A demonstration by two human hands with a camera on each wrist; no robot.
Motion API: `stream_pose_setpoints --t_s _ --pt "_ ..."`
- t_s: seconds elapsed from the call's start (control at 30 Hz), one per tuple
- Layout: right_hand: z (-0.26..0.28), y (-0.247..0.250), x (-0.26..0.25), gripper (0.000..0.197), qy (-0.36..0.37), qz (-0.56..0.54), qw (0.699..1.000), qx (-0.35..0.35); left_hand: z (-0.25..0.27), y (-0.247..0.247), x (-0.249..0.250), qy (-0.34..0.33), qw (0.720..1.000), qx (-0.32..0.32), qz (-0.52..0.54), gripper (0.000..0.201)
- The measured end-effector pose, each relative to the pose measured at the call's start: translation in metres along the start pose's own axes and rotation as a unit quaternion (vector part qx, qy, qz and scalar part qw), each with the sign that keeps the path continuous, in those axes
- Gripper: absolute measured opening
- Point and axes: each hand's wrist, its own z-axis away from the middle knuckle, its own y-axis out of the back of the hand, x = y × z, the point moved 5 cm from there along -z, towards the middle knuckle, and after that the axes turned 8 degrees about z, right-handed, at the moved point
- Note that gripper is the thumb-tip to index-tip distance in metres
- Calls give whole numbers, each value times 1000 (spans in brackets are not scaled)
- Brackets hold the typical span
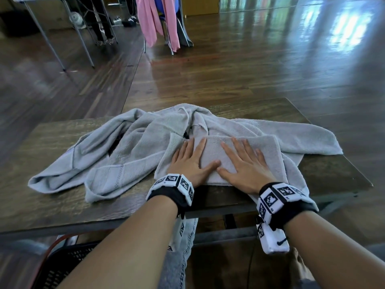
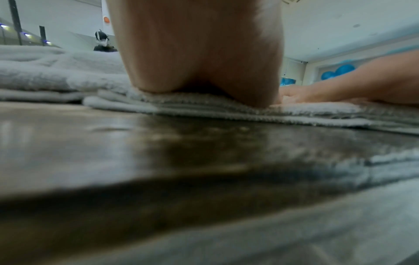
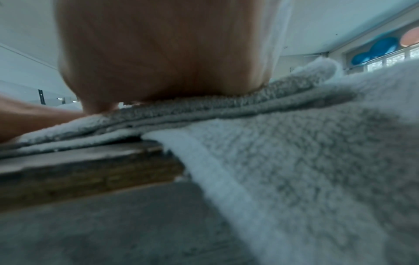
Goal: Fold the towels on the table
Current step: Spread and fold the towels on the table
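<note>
Under both flat hands, folded towel (image 1: 216,157) crosswise.

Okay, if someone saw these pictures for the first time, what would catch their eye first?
Probably the two hands pressing flat, side by side, on a folded grey towel at the near edge of the wooden table: left hand, right hand, both with fingers spread. Next, the crumpled grey towels heaped left of and behind the folded one. Beyond the table, pink cloth hangs over a chair.
</note>
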Motion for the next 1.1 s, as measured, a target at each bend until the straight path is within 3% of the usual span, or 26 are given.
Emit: stream_pose_setpoints --t_s 0.2,0.4,0.67,0.73,0.83,0.9,1.0,1.1 --pt "4 3 13 105 -44 -6 999 -25 11 6 -14 13 999 40 -30 96" --pt "12 6 26 131 -96 -9 994 -49 24 16 -27 34 996 46 -73 88" --pt "21 14 30 137 -110 0 984 -137 35 29 -37 71 992 26 -104 76" --pt "22 17 24 131 -111 16 984 -138 36 43 -28 49 991 75 -98 71" --pt "22 27 5 116 -89 63 992 -63 57 72 -13 -37 964 254 -70 35" --pt "27 31 -13 104 -43 78 996 -14 65 78 -22 29 966 258 -6 24" --pt "40 23 -36 92 17 68 997 -37 64 67 -46 206 962 153 95 47" --pt "46 18 -41 91 23 77 995 -63 60 69 -39 238 957 128 107 52"
